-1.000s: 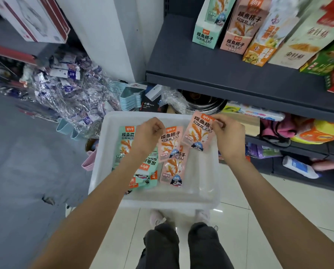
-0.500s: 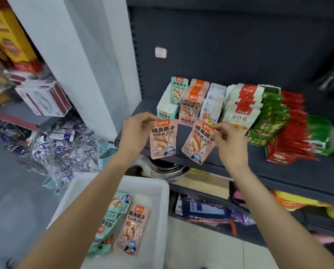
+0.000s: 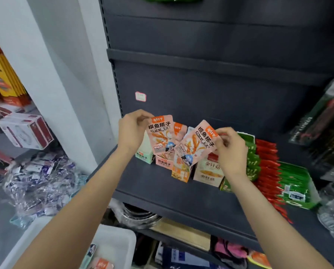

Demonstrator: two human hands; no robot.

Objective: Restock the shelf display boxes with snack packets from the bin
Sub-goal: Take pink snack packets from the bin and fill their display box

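My left hand (image 3: 132,131) pinches the top corner of a pink snack packet (image 3: 161,135), held upright over the pink display box (image 3: 165,161). In my right hand (image 3: 230,150) is a second pink snack packet (image 3: 194,147), tilted to the left and hanging in front of the orange box (image 3: 179,173) and the beige box (image 3: 208,171). A mint-green display box (image 3: 144,154) stands leftmost on the dark shelf (image 3: 162,193). The white bin (image 3: 115,241) sits low at the bottom, with a few packets (image 3: 101,264) partly in view.
Rows of green packets (image 3: 250,158) and red packets (image 3: 267,166) fill the shelf to the right. A white pillar (image 3: 61,74) stands to the left. Clear-wrapped goods (image 3: 38,179) pile up on the floor. Metal bowls (image 3: 139,216) sit under the shelf.
Both hands lifted a pink packet each out of the bin and carried them up to the display boxes on the shelf. The view rose from the bin to the shelf.
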